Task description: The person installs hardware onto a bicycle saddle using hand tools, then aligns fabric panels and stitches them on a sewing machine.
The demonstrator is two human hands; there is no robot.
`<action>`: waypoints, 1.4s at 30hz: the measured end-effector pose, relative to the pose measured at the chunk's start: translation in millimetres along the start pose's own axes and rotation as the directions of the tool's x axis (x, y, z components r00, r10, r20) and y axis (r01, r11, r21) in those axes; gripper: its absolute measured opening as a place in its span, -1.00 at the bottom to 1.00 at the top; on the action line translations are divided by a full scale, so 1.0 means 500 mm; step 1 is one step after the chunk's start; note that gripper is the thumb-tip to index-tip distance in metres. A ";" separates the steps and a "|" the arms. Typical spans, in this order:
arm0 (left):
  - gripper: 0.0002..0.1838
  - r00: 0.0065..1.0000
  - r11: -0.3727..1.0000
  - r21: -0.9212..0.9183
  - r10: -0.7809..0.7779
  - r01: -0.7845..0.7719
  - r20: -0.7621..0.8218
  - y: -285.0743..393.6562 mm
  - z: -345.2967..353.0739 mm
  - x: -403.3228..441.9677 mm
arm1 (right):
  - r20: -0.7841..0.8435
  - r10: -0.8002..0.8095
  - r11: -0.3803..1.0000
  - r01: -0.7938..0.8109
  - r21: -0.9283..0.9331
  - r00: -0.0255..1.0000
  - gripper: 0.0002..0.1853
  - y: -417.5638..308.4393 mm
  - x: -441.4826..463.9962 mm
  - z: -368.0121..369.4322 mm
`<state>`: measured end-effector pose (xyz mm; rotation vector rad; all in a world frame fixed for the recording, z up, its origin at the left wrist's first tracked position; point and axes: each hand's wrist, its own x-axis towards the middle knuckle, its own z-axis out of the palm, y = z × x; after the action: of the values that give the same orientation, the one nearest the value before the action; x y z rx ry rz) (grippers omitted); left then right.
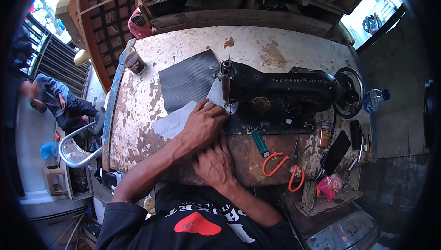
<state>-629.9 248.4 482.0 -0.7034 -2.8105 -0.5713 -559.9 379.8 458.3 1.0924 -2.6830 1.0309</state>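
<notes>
A black sewing machine (285,87) lettered "THE SINGER COMPANY" stands on the worn table. Left of its needle lie a dark textured sheet (183,82) and a pale grey sheet (172,121) with printed letters, partly overlapping. My left hand (205,120) has its fingers bent and pressed onto the pale sheet close to the needle. Just below it, my right hand (215,163) lies palm down at the table's near edge. Its fingers stretch forward, their tips hidden beneath my left hand. Whatever is under my palms does not show.
Right of my hands lie a green lighter (260,144) and orange-handled scissors (275,163). A cup (134,62) stands at the back left, a plastic bottle (375,99) beyond the handwheel (349,93). A pink packet (330,185) sits lower right. A person (64,98) sits far left.
</notes>
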 end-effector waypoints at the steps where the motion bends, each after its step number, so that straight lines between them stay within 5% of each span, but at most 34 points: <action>1: -0.63 1.000 1.000 -0.001 0.002 -0.002 0.002 0.000 0.000 -0.001 | -0.001 0.003 1.000 -0.003 0.000 1.000 -0.43 0.000 -0.002 0.002; 10: -0.59 0.999 0.993 -0.109 -0.036 0.040 0.038 -0.003 -0.005 0.008 | -0.005 0.041 0.999 -0.041 -0.031 0.999 -0.46 -0.006 -0.001 -0.003; 22: -0.69 0.998 0.995 -0.073 0.061 -0.064 -0.033 -0.016 0.002 0.014 | -0.069 0.028 1.000 -0.028 -0.001 0.997 -0.44 -0.004 0.008 -0.001; 42: -0.58 0.996 0.998 -0.037 -0.041 0.044 0.082 -0.001 -0.030 0.023 | -0.087 0.132 0.979 -0.143 -0.145 0.987 -0.41 -0.001 -0.020 -0.034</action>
<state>-639.0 246.8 498.9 -0.6908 -2.9025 -0.6200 -555.1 395.8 468.7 0.8341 -2.7538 0.8517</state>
